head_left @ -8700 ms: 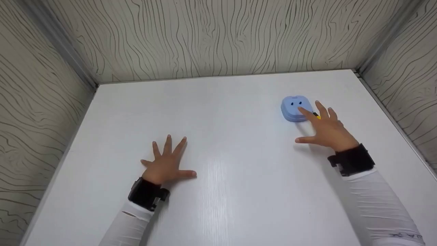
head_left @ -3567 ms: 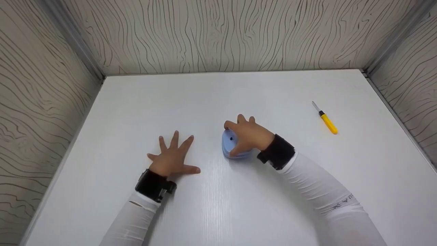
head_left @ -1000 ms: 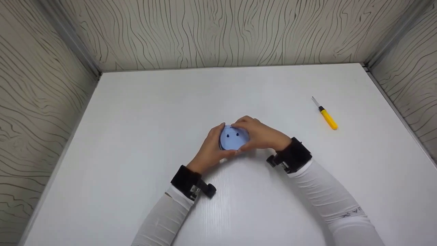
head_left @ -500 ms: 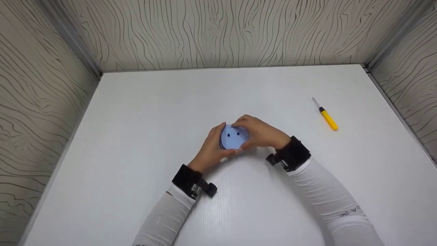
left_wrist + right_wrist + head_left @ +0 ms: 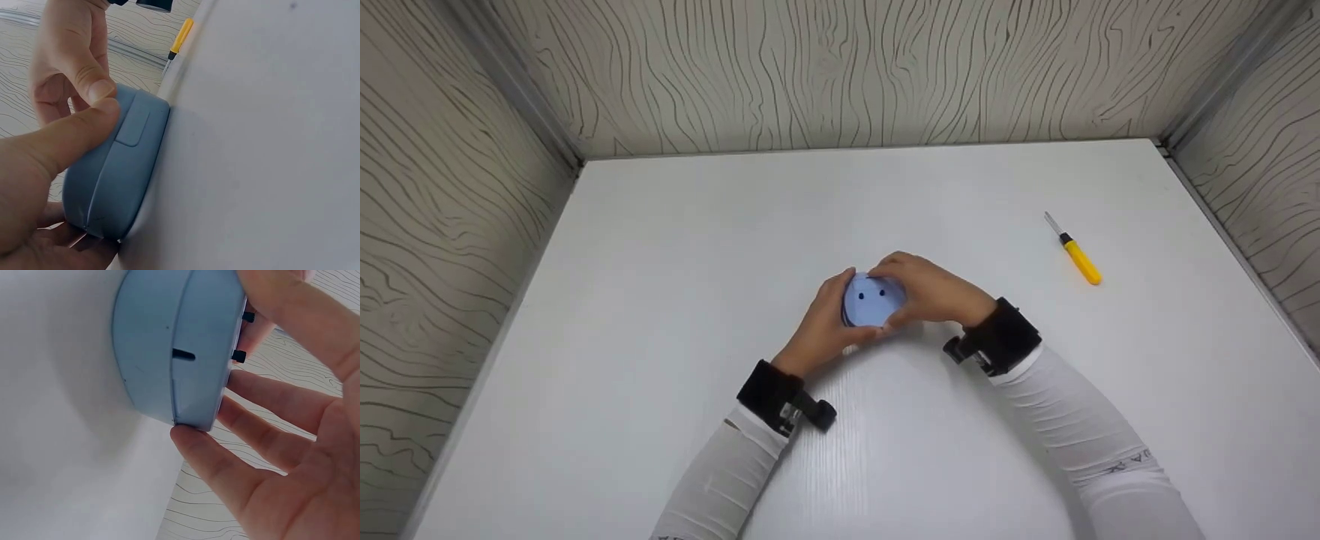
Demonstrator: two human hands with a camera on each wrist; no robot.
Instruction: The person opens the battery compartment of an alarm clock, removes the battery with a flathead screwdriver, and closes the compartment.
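Observation:
A rounded light-blue plastic box (image 5: 873, 306) sits on the white table in the middle of the head view. Two small black pegs stand up from its top. A seam runs round its side, with a latch-like tab facing the left wrist view and a dark slot facing the right wrist view. My left hand (image 5: 823, 327) holds its left side, thumb along the near edge. From the right, my right hand (image 5: 936, 291) grips it with thumb near and fingers at the far edge. Both thumb tips meet at the near side. The box's underside is hidden.
A screwdriver (image 5: 1081, 260) with a yellow handle lies at the back right of the table, its metal tip pointing away. Wood-patterned walls (image 5: 825, 75) rise behind the table and at both sides. The white table top (image 5: 660, 247) surrounds the box.
The right hand brought the box from the back right to the middle, uncovering the screwdriver. The left hand left its flat spot on the table and took hold too. Over the last second, almost nothing moved.

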